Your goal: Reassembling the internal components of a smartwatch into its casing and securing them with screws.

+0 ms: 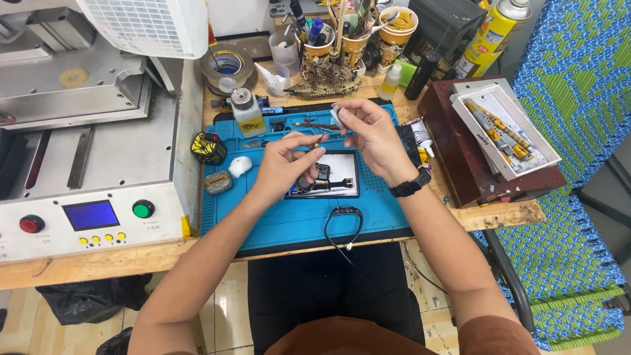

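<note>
Both hands [284, 164] [369, 131] raised, fingertips pinched, above blue mat [289, 223].

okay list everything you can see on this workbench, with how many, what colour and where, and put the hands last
Work mat: one, blue, centre of the wooden bench.
Opened device: one, black with white inside, on the mat under the hands.
Strap loop: one, black, at the mat's near edge.
Squeeze bottle: one, clear with pale liquid, at the mat's far left corner.
Tape rolls: a stack, brownish, behind the bottle.
Paper cups of tools: three, orange-yellow, back of the bench.
Machine: one, pale grey with blue screen, red and green buttons, left.
Open box of tubes: one, white, right.
Spray can: one, yellow, back right.
Left hand: holds a thin tool.
Right hand: pinches a small pale piece, black watch on its wrist.
</note>
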